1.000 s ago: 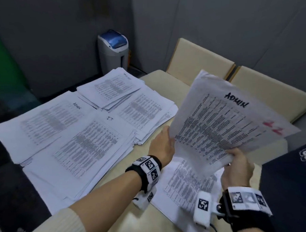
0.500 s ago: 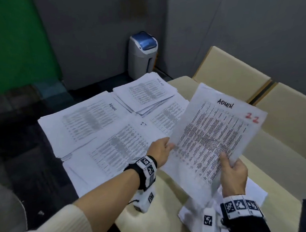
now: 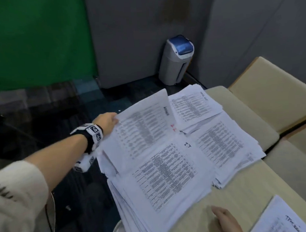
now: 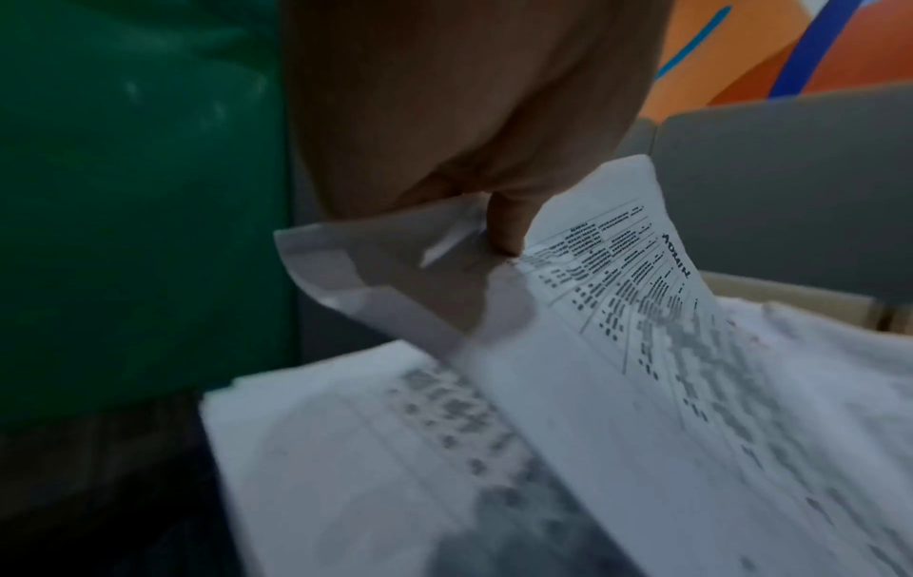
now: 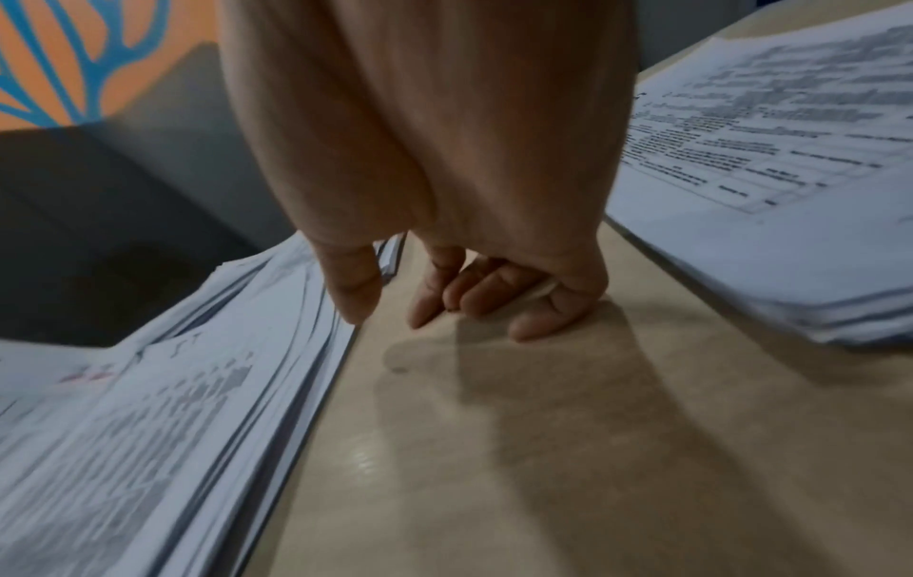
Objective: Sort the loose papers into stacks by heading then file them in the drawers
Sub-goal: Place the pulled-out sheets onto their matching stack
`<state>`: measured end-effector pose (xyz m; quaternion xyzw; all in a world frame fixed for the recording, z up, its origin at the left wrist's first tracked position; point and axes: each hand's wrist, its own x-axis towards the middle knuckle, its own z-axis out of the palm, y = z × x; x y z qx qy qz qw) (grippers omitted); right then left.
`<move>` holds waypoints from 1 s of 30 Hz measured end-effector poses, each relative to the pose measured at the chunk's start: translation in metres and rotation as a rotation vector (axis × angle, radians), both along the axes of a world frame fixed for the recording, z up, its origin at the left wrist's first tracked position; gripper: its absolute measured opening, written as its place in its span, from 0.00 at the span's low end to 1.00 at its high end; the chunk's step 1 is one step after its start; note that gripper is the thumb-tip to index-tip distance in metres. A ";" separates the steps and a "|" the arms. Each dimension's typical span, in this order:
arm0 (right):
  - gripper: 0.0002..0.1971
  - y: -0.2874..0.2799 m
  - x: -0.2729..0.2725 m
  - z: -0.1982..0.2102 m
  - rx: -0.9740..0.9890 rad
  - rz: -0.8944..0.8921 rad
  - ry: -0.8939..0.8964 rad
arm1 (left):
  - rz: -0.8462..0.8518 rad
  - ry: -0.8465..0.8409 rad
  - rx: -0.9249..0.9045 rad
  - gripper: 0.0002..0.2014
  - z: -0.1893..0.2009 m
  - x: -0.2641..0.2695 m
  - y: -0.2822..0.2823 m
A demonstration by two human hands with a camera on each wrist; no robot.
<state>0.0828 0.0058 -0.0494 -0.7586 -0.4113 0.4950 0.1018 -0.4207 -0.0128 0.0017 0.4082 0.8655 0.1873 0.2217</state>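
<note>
My left hand [image 3: 107, 121] pinches the left edge of a printed sheet headed ADMIN [image 3: 142, 128], holding it low over the far-left stack; the left wrist view shows a finger [image 4: 504, 226] pressed on this ADMIN sheet [image 4: 642, 312] and the stack [image 4: 355, 449] beneath. An IT stack [image 3: 165, 172] lies in front, with two more stacks [image 3: 192, 106] [image 3: 224, 144] to the right. My right hand [image 3: 225, 220] hovers over the bare table [image 5: 494, 449], fingers [image 5: 528, 312] loosely curled, holding nothing, between the IT stack [image 5: 148, 429] and an unsorted pile [image 5: 771, 187].
The unsorted pile [image 3: 281, 220] sits at the near right corner. A grey bin with a blue lid [image 3: 176, 59] stands on the dark floor beyond the table. Beige cushioned seats [image 3: 271, 92] run along the right side. Stacks overhang the table's left edge.
My right hand let go of the ADMIN sheet and dropped to the table. My left hand carried the sheet left and down onto the far-left stack. The head view swung left.
</note>
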 end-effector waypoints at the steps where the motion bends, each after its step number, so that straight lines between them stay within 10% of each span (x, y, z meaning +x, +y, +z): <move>1: 0.05 -0.001 -0.001 0.001 0.009 0.004 -0.015 | -0.015 0.032 -0.024 0.07 -0.001 -0.013 0.001; 9: 0.05 0.001 -0.006 0.010 -0.017 -0.002 -0.044 | -0.052 0.301 -0.288 0.16 -0.013 -0.028 0.022; 16: 0.09 0.013 -0.001 0.019 -0.099 -0.163 0.078 | -0.101 0.456 -0.082 0.16 0.003 0.039 0.065; 22: 0.05 0.009 0.062 0.035 0.123 -0.294 0.033 | -0.372 0.475 0.053 0.16 0.031 0.155 0.102; 30: 0.10 -0.028 0.199 0.043 0.209 -0.424 -0.149 | -0.726 0.066 0.066 0.14 0.021 0.376 0.100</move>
